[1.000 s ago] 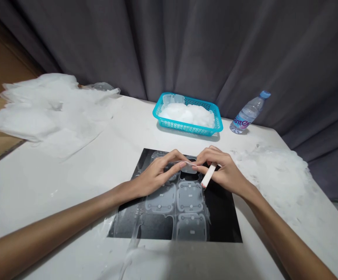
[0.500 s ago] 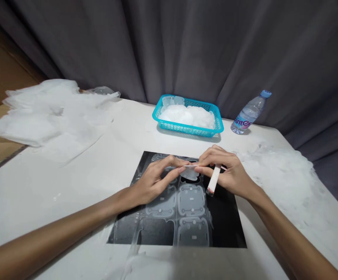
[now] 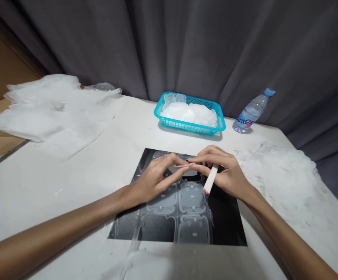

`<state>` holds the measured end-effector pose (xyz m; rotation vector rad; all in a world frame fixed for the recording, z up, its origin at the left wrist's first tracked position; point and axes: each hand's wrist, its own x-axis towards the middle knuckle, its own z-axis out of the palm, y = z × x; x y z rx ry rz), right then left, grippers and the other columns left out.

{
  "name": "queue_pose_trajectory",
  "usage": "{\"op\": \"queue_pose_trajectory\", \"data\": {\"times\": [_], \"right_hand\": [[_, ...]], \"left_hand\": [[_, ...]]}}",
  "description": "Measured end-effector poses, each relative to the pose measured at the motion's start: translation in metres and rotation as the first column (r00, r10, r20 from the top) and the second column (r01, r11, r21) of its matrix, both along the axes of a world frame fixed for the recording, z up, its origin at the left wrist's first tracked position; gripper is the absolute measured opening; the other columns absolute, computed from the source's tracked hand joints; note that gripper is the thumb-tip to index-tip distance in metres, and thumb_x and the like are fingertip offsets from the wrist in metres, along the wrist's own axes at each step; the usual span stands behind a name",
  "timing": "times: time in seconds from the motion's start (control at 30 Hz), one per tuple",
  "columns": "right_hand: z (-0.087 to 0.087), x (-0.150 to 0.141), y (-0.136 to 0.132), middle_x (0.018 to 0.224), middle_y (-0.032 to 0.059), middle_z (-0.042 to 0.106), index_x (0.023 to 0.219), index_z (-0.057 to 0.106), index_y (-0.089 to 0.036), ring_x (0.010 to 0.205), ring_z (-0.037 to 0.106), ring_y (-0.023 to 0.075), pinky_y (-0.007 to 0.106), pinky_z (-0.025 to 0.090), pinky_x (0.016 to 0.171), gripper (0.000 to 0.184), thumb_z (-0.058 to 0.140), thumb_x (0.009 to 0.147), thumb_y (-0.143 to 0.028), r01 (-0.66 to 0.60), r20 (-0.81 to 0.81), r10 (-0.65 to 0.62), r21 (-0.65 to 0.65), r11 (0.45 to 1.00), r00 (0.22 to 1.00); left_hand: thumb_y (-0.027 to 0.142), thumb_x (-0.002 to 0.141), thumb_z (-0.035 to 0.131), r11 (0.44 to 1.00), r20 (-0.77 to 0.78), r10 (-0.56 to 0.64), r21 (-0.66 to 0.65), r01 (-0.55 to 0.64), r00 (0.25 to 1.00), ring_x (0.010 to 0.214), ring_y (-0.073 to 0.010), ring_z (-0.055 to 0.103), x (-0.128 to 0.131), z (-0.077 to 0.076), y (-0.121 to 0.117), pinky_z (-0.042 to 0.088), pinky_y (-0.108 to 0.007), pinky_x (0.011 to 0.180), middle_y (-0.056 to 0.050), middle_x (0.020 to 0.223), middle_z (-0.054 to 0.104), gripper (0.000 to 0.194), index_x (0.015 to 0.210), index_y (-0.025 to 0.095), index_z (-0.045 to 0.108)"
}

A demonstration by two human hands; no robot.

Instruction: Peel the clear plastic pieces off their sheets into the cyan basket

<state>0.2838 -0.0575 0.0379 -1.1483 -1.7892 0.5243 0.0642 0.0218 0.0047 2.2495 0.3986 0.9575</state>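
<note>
My left hand (image 3: 157, 178) pinches a small translucent plastic piece (image 3: 181, 166) between thumb and fingers, and it is seen nearly edge-on. The fingertips of my right hand (image 3: 225, 167) are closed on the same piece from the other side. A white stick with a reddish end (image 3: 211, 180) is also tucked in my right hand, pointing down toward me; its other end is hidden. Below both hands lies a clear plastic sheet of moulded, rounded-square parts (image 3: 192, 197), with open gaps in places. It rests on a black mat (image 3: 227, 221).
A turquoise basket (image 3: 190, 127) holding white, translucent pieces stands at the back. To its right is a water bottle (image 3: 250, 112). Stacked translucent sheets (image 3: 49, 109) lie at the left, and a heap of clear plastic scraps (image 3: 285, 179) at the right of the white table (image 3: 78, 171).
The plastic piece has been turned, from showing its face below the fingers to nearly edge-on. My right fingertips have shifted left toward my left hand. The white stick has moved slightly left.
</note>
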Motion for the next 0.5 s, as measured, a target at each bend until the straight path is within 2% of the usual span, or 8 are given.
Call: {"op": "queue_pose_trajectory", "data": {"times": [0.07, 0.23, 0.37, 0.5], "right_hand": [[0.0027, -0.0019, -0.0017, 0.096, 0.0050, 0.072, 0.112, 0.077, -0.027, 0.087, 0.066, 0.0209, 0.037, 0.053, 0.076, 0.017, 0.075, 0.095, -0.026, 0.038, -0.005, -0.038, 0.007, 0.999, 0.999], [0.0087, 0.0003, -0.0032, 0.093, 0.0034, 0.071, 0.099, 0.071, -0.026, 0.088, 0.063, 0.0211, 0.038, 0.049, 0.082, 0.002, 0.069, 0.099, -0.025, 0.008, 0.121, -0.014, 0.050, 0.999, 0.993], [0.0080, 0.0041, -0.0026, 0.097, 0.0042, 0.066, 0.102, 0.064, -0.025, 0.088, 0.056, 0.0208, 0.036, 0.046, 0.081, 0.003, 0.062, 0.104, -0.026, -0.010, 0.212, 0.007, 0.014, 1.000, 0.977], [0.0102, 0.0048, -0.0036, 0.100, 0.0054, 0.063, 0.102, 0.058, -0.025, 0.091, 0.055, 0.0219, 0.037, 0.046, 0.083, 0.007, 0.056, 0.106, -0.029, -0.024, 0.218, 0.035, -0.052, 0.998, 0.975]], "left_hand": [[0.021, 0.104, 0.061, 0.999, 0.016, -0.012, 0.041, 0.012, 1.000, 0.092, -0.0158, 0.073, -0.0003, -0.0022, 0.0012, 0.056, -0.029, 0.083, -0.004, 0.099, 0.077, 0.008, 0.109, 0.019, 0.067], [0.020, 0.103, 0.063, 0.995, 0.021, -0.010, 0.099, 0.008, 1.000, 0.091, -0.0169, 0.075, 0.0001, -0.0011, 0.0026, 0.056, -0.030, 0.081, -0.005, 0.099, 0.079, 0.008, 0.109, 0.018, 0.068], [0.019, 0.102, 0.064, 0.991, 0.038, -0.012, 0.131, 0.007, 0.999, 0.092, -0.0168, 0.075, 0.0005, 0.0014, 0.0017, 0.057, -0.030, 0.083, -0.005, 0.101, 0.080, 0.009, 0.110, 0.018, 0.069], [0.022, 0.103, 0.062, 0.992, 0.039, 0.011, 0.127, -0.016, 0.999, 0.089, -0.0171, 0.075, 0.0013, 0.0019, 0.0010, 0.057, -0.031, 0.081, -0.004, 0.098, 0.080, 0.008, 0.106, 0.019, 0.068]]}}
